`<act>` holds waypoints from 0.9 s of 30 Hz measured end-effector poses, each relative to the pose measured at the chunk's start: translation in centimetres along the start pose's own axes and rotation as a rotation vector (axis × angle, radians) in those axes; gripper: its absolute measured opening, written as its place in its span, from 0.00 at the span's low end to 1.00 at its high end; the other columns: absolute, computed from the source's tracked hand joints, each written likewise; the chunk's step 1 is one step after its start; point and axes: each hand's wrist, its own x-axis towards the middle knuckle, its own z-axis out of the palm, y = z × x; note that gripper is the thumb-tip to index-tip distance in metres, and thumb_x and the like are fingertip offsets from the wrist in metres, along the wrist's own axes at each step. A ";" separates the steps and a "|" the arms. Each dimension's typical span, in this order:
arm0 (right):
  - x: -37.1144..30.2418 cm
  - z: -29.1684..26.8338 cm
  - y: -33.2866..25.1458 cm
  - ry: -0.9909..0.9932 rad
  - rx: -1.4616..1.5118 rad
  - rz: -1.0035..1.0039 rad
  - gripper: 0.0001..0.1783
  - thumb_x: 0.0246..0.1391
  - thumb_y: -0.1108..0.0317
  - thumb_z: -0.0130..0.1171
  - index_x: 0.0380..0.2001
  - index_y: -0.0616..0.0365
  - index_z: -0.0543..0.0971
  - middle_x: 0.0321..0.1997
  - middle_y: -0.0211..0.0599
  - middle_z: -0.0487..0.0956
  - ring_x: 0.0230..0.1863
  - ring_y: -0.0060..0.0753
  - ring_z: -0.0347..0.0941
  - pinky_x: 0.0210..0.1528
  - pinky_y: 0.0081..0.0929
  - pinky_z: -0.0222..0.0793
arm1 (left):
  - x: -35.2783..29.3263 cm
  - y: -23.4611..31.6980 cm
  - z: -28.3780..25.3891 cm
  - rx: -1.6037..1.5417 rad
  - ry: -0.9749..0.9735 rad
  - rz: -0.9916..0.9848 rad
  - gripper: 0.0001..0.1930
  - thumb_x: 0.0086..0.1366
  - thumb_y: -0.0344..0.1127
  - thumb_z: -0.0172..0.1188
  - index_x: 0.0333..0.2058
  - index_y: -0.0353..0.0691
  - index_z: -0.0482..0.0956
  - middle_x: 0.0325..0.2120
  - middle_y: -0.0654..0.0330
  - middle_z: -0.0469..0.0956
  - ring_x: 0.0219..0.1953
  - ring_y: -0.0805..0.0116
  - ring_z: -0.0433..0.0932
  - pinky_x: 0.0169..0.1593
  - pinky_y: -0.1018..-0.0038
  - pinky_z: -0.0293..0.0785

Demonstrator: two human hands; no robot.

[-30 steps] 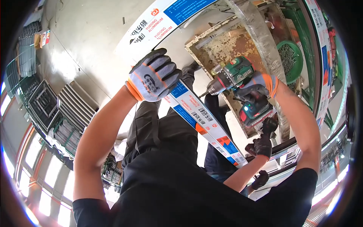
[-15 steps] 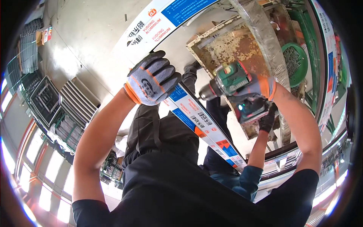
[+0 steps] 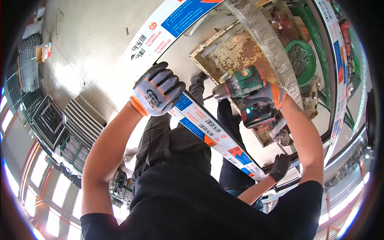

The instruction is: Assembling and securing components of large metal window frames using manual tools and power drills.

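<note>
My left hand (image 3: 157, 90), in a grey glove with an orange cuff, is curled over the corner of an aluminium frame (image 3: 202, 120) wrapped in printed white, blue and orange film. Its thumb is hidden. In the same kind of glove, my right hand (image 3: 267, 96) grips a green cordless drill (image 3: 249, 80) by its handle. The drill's bit points left, above the inside of the frame and apart from its near bar. A small light glows by the battery (image 3: 258, 114). Near the frame's lower right corner is a co-worker's dark-gloved hand (image 3: 280, 167), fingers extended.
Within the frame's opening stands a worn, rusty metal tray (image 3: 224, 50) crossed by a film-wrapped bar (image 3: 268, 44). A green bowl (image 3: 313, 70) of screws (image 3: 297, 60) lies to its right. Stacked dark frames (image 3: 82, 116) stand at the left.
The co-worker's dark-gloved hand has moved away from the drill's battery toward the frame's lower right corner. My drill is slightly further left. My left hand keeps its hold on the frame.
</note>
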 end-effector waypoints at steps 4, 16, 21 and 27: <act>-3.0 -1.3 1.2 0.184 -0.124 -0.033 0.29 0.40 0.73 0.74 0.49 0.53 0.78 0.35 0.26 0.82 0.27 0.16 0.75 0.25 0.19 0.70 | -0.4 -0.1 0.0 0.003 -0.033 -0.006 0.20 0.45 0.45 0.61 0.37 0.45 0.78 0.30 0.61 0.73 0.37 0.60 0.75 0.56 0.59 0.70; -5.2 19.5 0.6 1.647 -2.206 -0.620 0.16 0.39 0.67 0.69 0.32 0.58 0.76 0.25 0.34 0.74 0.24 0.38 0.74 0.22 0.27 0.67 | 2.2 8.6 -1.7 -1.952 0.674 -0.991 0.22 0.71 0.40 0.53 0.58 0.31 0.67 0.47 0.55 0.76 0.50 0.65 0.76 0.55 0.71 0.72; -3.9 24.6 5.4 1.447 -1.346 -1.000 0.25 0.37 0.63 0.69 0.40 0.66 0.78 0.33 0.44 0.78 0.30 0.46 0.76 0.29 0.39 0.71 | 5.2 12.8 -9.1 -1.976 0.501 -0.481 0.14 0.63 0.37 0.63 0.43 0.34 0.77 0.33 0.59 0.81 0.37 0.71 0.79 0.43 0.75 0.75; -3.3 32.0 2.0 1.625 -1.172 -0.691 0.23 0.53 0.69 0.58 0.53 0.62 0.75 0.51 0.44 0.79 0.44 0.40 0.81 0.43 0.31 0.78 | 3.5 13.1 -12.5 -2.201 0.173 -0.608 0.08 0.60 0.32 0.66 0.30 0.38 0.76 0.24 0.63 0.79 0.27 0.75 0.78 0.32 0.76 0.74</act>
